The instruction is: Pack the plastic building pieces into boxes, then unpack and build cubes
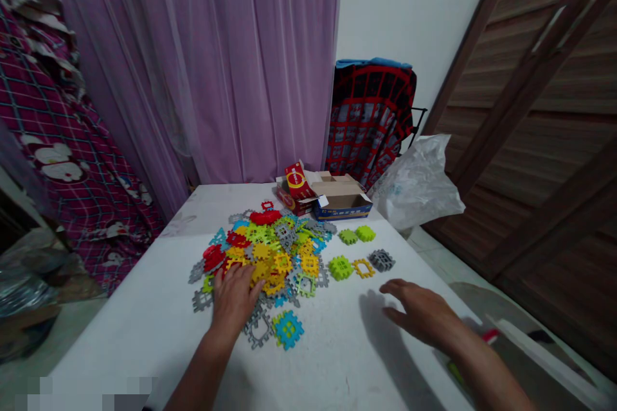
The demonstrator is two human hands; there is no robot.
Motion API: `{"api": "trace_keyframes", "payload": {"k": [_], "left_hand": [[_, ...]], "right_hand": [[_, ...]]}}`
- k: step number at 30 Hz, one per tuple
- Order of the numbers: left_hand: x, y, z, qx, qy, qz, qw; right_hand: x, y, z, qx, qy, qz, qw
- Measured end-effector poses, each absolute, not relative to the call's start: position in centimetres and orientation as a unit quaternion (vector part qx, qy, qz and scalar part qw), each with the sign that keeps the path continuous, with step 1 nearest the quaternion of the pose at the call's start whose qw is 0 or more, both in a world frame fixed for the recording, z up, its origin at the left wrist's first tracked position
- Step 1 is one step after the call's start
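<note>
A heap of interlocking plastic building pieces [284, 234] in red, yellow, green, blue and grey lies on the white table [337, 359]. My left hand [234, 295] rests at the heap's near-left edge, its fingers spread over yellow and red pieces; nothing shows as gripped. Over the table's right side, my right hand [417, 308] hovers with thumb and fingers apart, holding nothing. Beyond it sit a grey stack of pieces [382, 260], a yellow frame piece [363, 268] and a green stack [340, 267]. A blue square piece [288, 329] lies at the heap's near side.
Two opened cardboard boxes, one red [296, 189] and one blue [343, 207], stand at the table's back. Two smaller green pieces [357, 235] lie before them. A clear plastic bag [417, 186] hangs by the right edge. Purple curtains [260, 64] hang behind.
</note>
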State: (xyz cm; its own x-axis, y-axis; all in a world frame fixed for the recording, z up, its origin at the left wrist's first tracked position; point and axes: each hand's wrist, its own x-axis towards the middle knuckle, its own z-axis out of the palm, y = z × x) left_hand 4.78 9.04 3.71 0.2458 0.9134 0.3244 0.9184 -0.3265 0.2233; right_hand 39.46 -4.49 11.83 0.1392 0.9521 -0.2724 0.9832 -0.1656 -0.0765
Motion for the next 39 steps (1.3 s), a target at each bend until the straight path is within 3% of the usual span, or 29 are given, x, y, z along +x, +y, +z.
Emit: {"api": "trace_keyframes", "payload": {"k": [10, 13, 17, 22, 27, 34, 39], "left_hand": [[3.4, 10.6, 4.9, -0.801, -0.579, -0.154, 0.007], [3.1, 10.7, 5.4, -0.794, -0.587, -0.157, 0.021], [4.3, 7.9, 3.2, -0.81, -0.56, -0.172, 0.03], [5.9, 3.4, -1.9, -0.898, -0.382, -0.207, 0.072], [6.0, 4.7, -2.6, -0.87, -0.426, -0.223, 0.114], [5.9, 6.2, -2.6, -0.844, -0.424, -0.284, 0.164], [5.8, 5.9, -2.4, -0.847, -0.389, -0.306, 0.193]], "right_hand": [[32.3, -0.8, 4.9, 0.71, 0.674, -0.095, -0.183], [31.4, -0.1, 3.8, 0.717, 0.656, -0.086, -0.22], [29.3, 0.1, 3.5, 0.707, 0.665, -0.121, -0.208], [27.1, -0.1, 2.8, 0.666, 0.696, -0.152, -0.223], [27.7, 1.5, 3.6, 0.645, 0.712, -0.139, -0.238], [31.3, 9.9, 8.2, 0.769, 0.627, -0.028, -0.121], [31.8, 15.3, 8.0, 0.781, 0.618, -0.023, -0.087]]}}
